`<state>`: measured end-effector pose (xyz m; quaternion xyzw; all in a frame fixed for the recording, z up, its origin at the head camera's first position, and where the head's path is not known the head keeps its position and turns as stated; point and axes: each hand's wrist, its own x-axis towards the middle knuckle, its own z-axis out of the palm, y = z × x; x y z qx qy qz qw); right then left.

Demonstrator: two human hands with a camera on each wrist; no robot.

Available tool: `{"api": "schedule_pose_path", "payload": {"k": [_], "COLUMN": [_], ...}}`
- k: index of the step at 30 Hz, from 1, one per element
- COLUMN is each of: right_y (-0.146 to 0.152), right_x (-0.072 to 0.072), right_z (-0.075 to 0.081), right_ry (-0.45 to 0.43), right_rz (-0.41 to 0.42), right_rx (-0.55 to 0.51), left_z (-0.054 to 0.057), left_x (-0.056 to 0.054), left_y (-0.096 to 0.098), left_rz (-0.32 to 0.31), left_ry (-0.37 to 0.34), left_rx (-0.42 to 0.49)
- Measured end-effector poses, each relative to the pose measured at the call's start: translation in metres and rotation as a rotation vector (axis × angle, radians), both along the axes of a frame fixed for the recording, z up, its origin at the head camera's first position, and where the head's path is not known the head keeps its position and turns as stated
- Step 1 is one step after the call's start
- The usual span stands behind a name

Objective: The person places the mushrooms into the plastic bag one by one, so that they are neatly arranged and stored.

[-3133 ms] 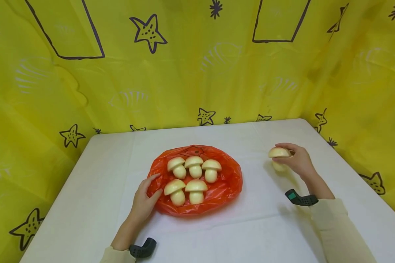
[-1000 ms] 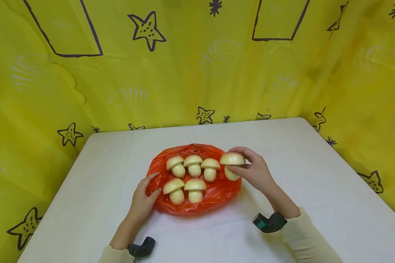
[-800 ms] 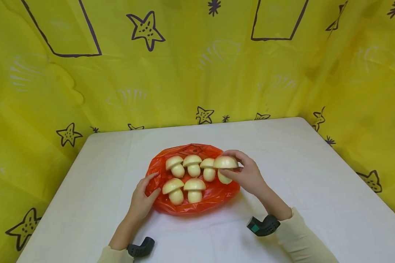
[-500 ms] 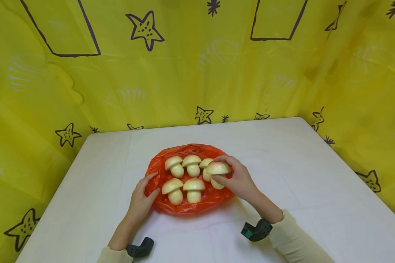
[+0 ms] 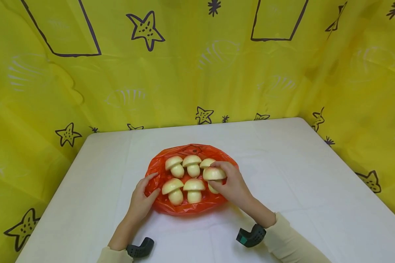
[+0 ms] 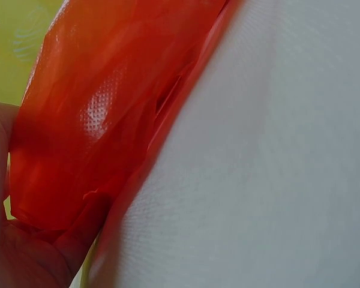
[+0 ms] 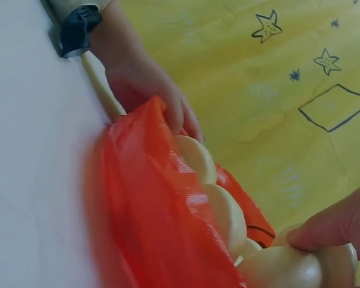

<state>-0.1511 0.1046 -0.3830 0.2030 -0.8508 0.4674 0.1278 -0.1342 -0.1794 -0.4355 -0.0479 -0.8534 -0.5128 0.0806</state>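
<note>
My right hand (image 5: pixel 233 182) pinches a smooth cream toy mushroom (image 5: pixel 214 174) between thumb and fingers, cap up, over the right part of an open red plastic bag (image 5: pixel 184 209). Within the bag stand several like mushrooms: three in a back row, the rightmost partly covered by the held one, and a left front one (image 5: pixel 175 197) and a middle front one (image 5: pixel 194 197). At the bag's left edge my left hand (image 5: pixel 142 199) holds the rim, fingertips over it. The left wrist view shows red plastic (image 6: pixel 96 120) between its thumb and fingers.
A white-covered table (image 5: pixel 276 157) carries the bag near its middle. Yellow cloth (image 5: pixel 177 73) printed with starfish and fish hangs behind and at both sides. Black devices (image 5: pixel 140 248) are worn on both wrists.
My right hand has carried the toy mushroom leftward from the right side of the table to over the bag, then slightly lower and toward me. The left hand stays at the bag's rim.
</note>
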Motion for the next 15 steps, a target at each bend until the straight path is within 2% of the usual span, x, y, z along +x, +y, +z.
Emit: {"api": "schedule_pose_path", "payload": {"k": [2,9,15], "right_y": [-0.002,-0.007,-0.01], "right_x": [0.001,0.009,0.011], "right_z": [-0.002,-0.001,-0.003], "right_ry": [0.006,-0.076,-0.101], "right_rz": [-0.008,-0.046,-0.082], "right_rx": [0.009,0.038,0.095], "left_z": [-0.001,-0.002,-0.002], "left_x": [0.0,0.0,-0.001], "left_y": [0.0,0.0,-0.001], "left_rz": [0.0,-0.003,-0.008], "left_ry": [0.007,0.012,0.028], "left_rx": [-0.003,-0.019,-0.023]}}
